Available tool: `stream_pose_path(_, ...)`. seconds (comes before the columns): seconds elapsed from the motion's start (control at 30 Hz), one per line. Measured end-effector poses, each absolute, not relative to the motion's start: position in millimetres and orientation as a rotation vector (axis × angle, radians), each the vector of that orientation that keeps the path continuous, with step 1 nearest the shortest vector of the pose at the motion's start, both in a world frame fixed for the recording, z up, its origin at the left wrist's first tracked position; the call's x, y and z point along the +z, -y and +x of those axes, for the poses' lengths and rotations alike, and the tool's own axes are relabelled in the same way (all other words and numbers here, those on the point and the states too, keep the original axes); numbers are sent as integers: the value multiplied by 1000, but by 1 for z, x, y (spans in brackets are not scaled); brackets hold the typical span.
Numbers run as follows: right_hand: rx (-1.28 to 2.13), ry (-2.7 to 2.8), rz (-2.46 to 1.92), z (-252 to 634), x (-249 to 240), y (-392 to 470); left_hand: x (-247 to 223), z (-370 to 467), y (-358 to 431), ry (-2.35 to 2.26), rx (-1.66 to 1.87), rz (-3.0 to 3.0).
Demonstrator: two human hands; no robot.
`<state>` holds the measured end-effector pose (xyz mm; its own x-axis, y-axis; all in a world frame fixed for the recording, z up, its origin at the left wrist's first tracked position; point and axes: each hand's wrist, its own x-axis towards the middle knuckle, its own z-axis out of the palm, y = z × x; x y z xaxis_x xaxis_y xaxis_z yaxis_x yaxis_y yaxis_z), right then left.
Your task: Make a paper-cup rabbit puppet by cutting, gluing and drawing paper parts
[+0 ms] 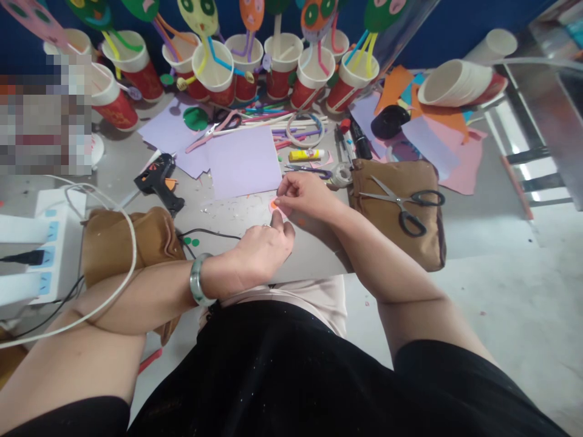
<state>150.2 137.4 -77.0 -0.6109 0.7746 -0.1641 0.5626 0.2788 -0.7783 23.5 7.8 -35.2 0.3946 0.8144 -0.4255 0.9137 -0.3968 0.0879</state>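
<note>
Orange paper piece [275, 206] sits on the grey table [314, 252], pinched between our right hand [304, 195] and left hand [264, 246], fingers curled closed on it. Too small to tell its axis. Our forearms converge from seven and five o'clock; scissors [401, 203] lie at three o'clock.

The setting is a craft workstation, of the kind found in a classroom or hobby room. Beyond the hands, a row of red-and-white paper cups [282, 60] holds coloured foam figures on straws. Lilac paper sheets [243, 161], a yellow glue stick [307, 155] and loose straws lie ahead. A black hot-glue gun [157, 180] sits left of the hands; steel scissors with black handles [403, 205] rest to the right.
</note>
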Motion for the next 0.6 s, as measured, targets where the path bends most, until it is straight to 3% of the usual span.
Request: stream_pose_path(0.6,1227,2322,-1245,150,-76,-137,-31,25,-9,-1497,-460,2317)
